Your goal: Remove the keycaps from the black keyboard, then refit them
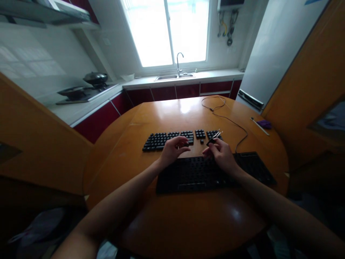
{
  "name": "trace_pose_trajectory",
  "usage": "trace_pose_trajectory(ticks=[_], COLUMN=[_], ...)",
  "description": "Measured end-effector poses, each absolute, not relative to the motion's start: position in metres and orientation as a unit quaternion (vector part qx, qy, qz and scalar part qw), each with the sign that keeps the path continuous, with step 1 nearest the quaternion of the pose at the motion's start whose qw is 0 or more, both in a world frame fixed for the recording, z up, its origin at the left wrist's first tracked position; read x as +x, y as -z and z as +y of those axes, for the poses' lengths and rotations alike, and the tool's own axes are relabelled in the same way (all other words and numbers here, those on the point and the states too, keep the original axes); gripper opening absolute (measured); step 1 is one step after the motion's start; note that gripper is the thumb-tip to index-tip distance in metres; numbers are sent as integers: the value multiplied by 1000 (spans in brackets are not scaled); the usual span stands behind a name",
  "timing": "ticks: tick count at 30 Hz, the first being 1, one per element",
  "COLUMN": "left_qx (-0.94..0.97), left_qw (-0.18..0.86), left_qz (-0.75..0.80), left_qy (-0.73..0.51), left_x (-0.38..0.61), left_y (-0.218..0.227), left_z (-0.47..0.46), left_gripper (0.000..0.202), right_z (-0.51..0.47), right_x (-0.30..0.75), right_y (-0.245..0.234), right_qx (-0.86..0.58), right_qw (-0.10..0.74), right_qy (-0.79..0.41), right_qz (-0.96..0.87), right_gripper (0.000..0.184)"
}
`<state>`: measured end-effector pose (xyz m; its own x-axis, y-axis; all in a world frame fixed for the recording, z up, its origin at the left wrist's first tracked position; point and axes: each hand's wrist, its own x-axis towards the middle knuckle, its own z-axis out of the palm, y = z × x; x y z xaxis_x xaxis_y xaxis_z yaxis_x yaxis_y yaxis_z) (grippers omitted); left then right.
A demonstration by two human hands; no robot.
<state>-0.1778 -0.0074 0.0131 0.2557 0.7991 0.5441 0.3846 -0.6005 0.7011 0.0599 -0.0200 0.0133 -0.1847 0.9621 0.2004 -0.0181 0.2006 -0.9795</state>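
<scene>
A black keyboard base (250, 167) with its keycaps taken off lies on the round wooden table (167, 216) in front of me. Beyond it, the removed keycaps (161, 139) are laid out in rows. My left hand (172, 150) hovers between the keycap rows and the base, fingers curled and pinched at a keycap by the rows' near edge. My right hand (222, 154) sits over the base's top edge, closed on a thin wire keycap puller (215, 136) with a dark keycap at its tip.
The keyboard's cable (226, 117) snakes across the far right of the table. A purple item and a thin stick (262, 125) lie at the right edge. Behind the table run a kitchen counter, sink (175, 76), stove with a wok (95, 78) and a fridge.
</scene>
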Motion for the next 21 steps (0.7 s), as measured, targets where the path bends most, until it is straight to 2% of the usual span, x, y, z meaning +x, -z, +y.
trace_pose_trajectory(ticks=[6, 10, 21], left_qx=[808, 804, 803], left_qw=[103, 5, -8], left_qz=[450, 520, 541], left_qy=[-367, -288, -251], left_x=[-206, -206, -206], left_y=[-4, 5, 12], left_z=[21, 24, 26], left_gripper=[20, 22, 27], right_z=[-18, -18, -18], right_x=[61, 61, 62], right_y=[-13, -10, -11], right_qx=[-402, -398, -398], right_qw=[504, 504, 502], right_qy=[-484, -488, -482], right_qz=[-591, -591, -598], right_gripper=[30, 30, 31])
